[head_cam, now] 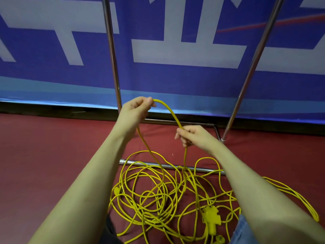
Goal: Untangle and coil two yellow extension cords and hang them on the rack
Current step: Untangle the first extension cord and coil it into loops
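- Left hand (pixel 136 107): raised, fingers curled around a yellow cord (pixel 168 110).
- Right hand (pixel 192 135): lower, fingers pinching the same arched strand.
- Tangled cords (pixel 158 194): heaped on the red floor (pixel 44 147), across the rack (pixel 253 67) base bar.
- Yellow socket block (pixel 211 217): within the heap.

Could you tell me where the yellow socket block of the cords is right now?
The socket block lies on the red floor at lower right of the head view, among the tangled cords, below the right hand.
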A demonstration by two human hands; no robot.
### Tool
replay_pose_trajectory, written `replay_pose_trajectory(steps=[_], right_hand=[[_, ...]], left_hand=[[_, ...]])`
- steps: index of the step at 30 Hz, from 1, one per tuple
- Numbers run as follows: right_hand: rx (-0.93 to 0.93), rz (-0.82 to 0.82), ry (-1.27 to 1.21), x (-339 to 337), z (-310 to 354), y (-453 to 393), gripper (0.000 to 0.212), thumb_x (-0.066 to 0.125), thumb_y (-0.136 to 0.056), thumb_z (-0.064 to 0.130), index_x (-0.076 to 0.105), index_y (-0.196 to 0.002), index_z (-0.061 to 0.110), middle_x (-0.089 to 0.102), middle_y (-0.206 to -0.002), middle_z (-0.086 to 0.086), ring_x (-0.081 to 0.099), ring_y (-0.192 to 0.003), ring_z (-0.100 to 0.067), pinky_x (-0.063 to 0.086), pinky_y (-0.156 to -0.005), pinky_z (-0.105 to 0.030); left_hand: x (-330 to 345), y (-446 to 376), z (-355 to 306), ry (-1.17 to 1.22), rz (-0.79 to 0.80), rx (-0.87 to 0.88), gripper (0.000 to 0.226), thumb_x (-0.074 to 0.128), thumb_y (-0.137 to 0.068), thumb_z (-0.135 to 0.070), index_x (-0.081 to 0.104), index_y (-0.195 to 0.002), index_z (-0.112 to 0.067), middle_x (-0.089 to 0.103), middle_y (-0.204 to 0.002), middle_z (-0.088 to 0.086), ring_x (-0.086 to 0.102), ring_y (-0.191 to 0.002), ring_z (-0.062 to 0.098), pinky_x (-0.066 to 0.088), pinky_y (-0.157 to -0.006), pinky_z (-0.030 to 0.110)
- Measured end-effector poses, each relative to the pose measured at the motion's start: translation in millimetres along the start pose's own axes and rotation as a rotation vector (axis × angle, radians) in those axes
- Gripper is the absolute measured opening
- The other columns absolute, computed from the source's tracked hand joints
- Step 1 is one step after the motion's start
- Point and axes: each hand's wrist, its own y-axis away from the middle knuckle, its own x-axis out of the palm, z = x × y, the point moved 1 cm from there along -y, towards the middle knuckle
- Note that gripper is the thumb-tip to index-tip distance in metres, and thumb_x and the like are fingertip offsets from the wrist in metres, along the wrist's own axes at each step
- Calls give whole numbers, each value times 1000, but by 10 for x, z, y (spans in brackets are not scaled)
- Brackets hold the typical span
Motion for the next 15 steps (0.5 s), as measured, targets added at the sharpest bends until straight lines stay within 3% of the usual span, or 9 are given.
replay_pose_trajectory(steps=[3,8,11,15], right_hand=[[79,-67,-123,-98,-239,45,26,48,-98,19,66,-82,10,49,-61,1,50,-57,-12,44,-65,-26],[87,-246,-434,-201,-235,36,17,49,-96,8,63,-87,4,43,-56,2,35,-46,-7,28,-46,-19],[95,-255,-442,-254,-61,47,15,53,-94,9,64,-86,2,44,-54,1,35,-39,-6,24,-41,-17],[94,-218,-365,-326,253,80,14,58,-91,11,66,-87,0,52,-50,1,46,-37,-10,31,-38,-17]], left_hand=[[-87,-25,54,88,-14,-38,24,57,-94,-27,66,-79,-11,34,-50,-12,25,-49,7,19,-52,24],[-135,-17,199,63,12,-319,29,49,-98,-17,66,-79,-5,46,-51,-2,39,-50,13,32,-48,21],[-154,26,225,-55,66,-450,30,44,-98,-14,69,-84,-6,60,-60,0,50,-56,16,46,-49,19],[-51,48,99,-61,105,-402,25,45,-100,-15,66,-89,-6,60,-64,4,51,-57,17,46,-50,16]])
